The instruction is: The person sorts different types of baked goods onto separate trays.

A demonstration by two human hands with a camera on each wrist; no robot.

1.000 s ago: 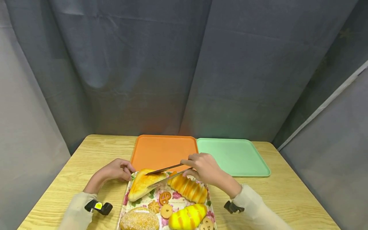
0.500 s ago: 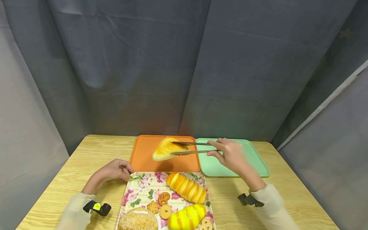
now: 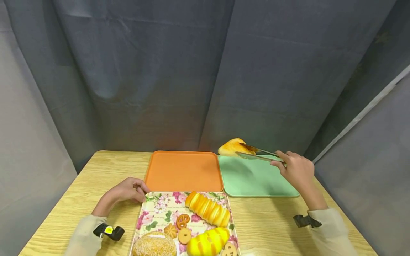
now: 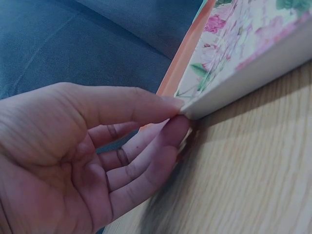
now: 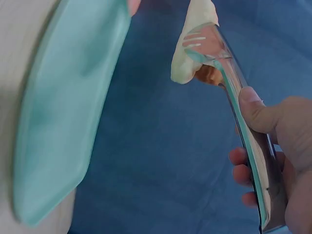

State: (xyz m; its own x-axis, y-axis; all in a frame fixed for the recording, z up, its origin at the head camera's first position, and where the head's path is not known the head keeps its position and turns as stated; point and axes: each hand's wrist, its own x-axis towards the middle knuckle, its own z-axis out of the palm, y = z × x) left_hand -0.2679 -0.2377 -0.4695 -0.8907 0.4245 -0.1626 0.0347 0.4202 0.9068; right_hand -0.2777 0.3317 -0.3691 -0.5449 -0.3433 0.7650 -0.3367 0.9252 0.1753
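Note:
My right hand (image 3: pixel 297 171) grips metal tongs (image 3: pixel 262 158), whose ends clamp a golden triangular bread (image 3: pixel 233 147). The bread hangs in the air over the back left part of the green tray (image 3: pixel 272 177). In the right wrist view the thumb presses one arm of the tongs (image 5: pixel 256 146), and the bread (image 5: pixel 181 69) shows its pale side between the tips. My left hand (image 3: pixel 127 190) is at the far left corner of the floral tray (image 3: pixel 161 215). Seen from the left wrist, its thumb and fingertips pinch that corner of the tray (image 4: pixel 229 92).
An orange tray (image 3: pixel 184 172) lies behind the floral one, left of the green tray. On the floral tray lie a ridged roll (image 3: pixel 208 209), a yellow striped bread (image 3: pixel 208 242), a seeded bun (image 3: pixel 154 245), a pretzel (image 3: pixel 182 221) and several small cookies. A grey curtain (image 3: pixel 160 71) hangs behind the table.
The tongs have lifted the triangular bread off the floral tray and carried it across the orange tray to above the green one. My left hand has stayed at the tray corner.

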